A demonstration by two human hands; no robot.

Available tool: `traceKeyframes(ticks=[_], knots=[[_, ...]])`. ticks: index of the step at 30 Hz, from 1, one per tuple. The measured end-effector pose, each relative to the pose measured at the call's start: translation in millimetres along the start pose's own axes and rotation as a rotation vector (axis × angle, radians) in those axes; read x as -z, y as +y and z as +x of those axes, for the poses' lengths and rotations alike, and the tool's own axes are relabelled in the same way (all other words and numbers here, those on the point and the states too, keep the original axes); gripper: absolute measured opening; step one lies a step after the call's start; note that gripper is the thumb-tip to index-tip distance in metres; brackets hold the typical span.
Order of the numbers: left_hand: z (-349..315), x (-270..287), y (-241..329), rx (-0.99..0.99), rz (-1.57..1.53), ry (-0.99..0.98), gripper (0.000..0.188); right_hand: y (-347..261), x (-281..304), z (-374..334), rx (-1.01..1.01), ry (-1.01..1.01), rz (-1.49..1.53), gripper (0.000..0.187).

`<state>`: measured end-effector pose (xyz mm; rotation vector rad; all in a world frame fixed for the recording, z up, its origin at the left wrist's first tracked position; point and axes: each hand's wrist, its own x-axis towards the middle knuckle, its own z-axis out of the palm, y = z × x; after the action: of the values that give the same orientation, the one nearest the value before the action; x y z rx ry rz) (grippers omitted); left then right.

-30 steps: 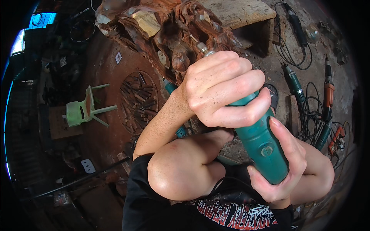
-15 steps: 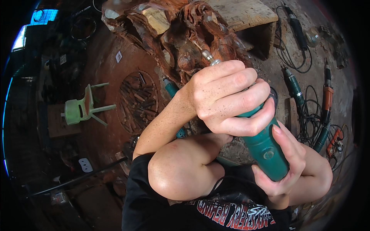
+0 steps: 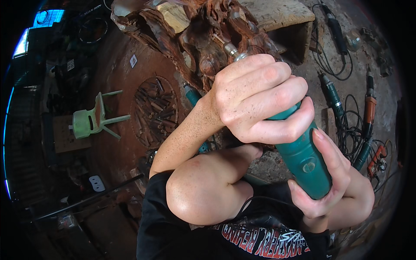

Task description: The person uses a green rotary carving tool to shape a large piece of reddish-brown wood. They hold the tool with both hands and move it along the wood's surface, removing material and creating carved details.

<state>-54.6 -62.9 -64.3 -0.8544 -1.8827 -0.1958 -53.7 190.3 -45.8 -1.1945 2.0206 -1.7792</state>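
Both hands grip a teal die grinder (image 3: 299, 151) whose metal collet and bit (image 3: 232, 50) point away from the body into a reddish-brown wood root carving (image 3: 203, 39). The left hand (image 3: 260, 104) is clenched over the front of the tool body, knuckles up, just behind the collet. The right hand (image 3: 323, 182) cups the rear of the body from below, with fingers wrapped round it and the thumb lying along its side. The carving lies directly beyond the left hand's knuckles; whether the bit touches the wood cannot be told, since the tip is lost among the folds. A bare knee (image 3: 195, 195) sits below the left forearm, near enough to serve as a brace.

To the right of the right hand, several more corded power tools (image 3: 333, 95) lie on the dusty floor among tangled black cables. Well to the left of the left forearm stands a small green plastic chair (image 3: 89, 121).

For good control, the forward hand should steer with light pressure while the rear hand steadies the weight, keeping the bit moving across the grain so it does not dig or skip.
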Motion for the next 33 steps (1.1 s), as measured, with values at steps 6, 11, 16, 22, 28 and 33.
traceKeyframes(ticks=[6,11,16,22,28,33], knots=[[-2,-1,-1,0.011,-0.007,-0.010,0.031,2,5,5,0.009,-0.025,-0.002,0.078],[-1,1,4,0.036,0.019,-0.002,0.029,1,4,5,-0.017,-0.031,0.020,0.078],[-3,-1,3,0.029,0.007,0.008,0.026,2,0,2,-0.002,0.001,0.045,0.077],[0,-5,1,0.035,-0.020,0.002,0.027,11,16,-6,0.092,-0.107,-0.090,0.091],[-1,-1,-2,-0.005,-0.013,0.006,0.031,9,-2,-18,0.098,0.028,-0.096,0.089],[-3,1,2,0.012,-0.001,-0.024,0.038,8,3,-17,0.076,0.001,-0.093,0.085]])
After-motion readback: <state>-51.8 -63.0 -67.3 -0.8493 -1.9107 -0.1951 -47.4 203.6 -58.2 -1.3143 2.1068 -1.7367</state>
